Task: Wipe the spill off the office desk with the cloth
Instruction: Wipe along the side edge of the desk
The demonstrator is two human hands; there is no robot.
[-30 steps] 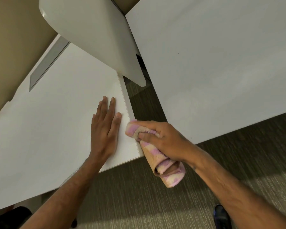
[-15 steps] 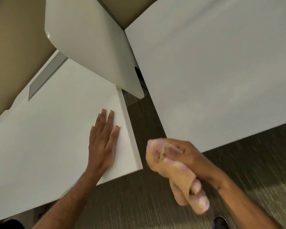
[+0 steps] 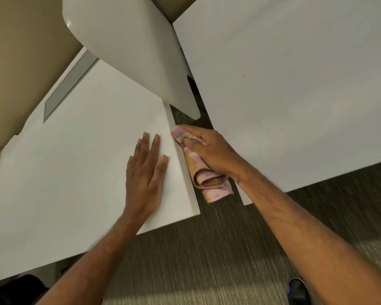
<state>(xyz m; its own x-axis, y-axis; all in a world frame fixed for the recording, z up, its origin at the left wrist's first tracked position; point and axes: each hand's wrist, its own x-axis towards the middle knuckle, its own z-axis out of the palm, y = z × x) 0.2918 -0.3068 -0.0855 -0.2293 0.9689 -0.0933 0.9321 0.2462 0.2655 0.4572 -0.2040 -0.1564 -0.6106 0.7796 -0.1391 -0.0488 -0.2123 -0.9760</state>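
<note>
The white office desk (image 3: pixel 75 172) fills the left half of the view. My left hand (image 3: pixel 146 175) lies flat on its top near the right edge, fingers together and holding nothing. My right hand (image 3: pixel 209 148) grips a bunched pink and tan cloth (image 3: pixel 207 179) and presses it against the desk's right side edge, in the gap between the two desks. The cloth's loose end hangs below my fist. No spill shows on the desk top.
A second white desk (image 3: pixel 295 95) stands to the right across a narrow gap. A white curved divider panel (image 3: pixel 130 51) rises between them at the back. A grey cable slot (image 3: pixel 68 84) sits at the desk's rear. Striped carpet (image 3: pixel 207 260) and a dark shoe (image 3: pixel 298 290) lie below.
My right hand swung out over the floor with the cloth, then returned to the desk's side edge, further back along it than a second ago. My left hand stayed flat on the desk.
</note>
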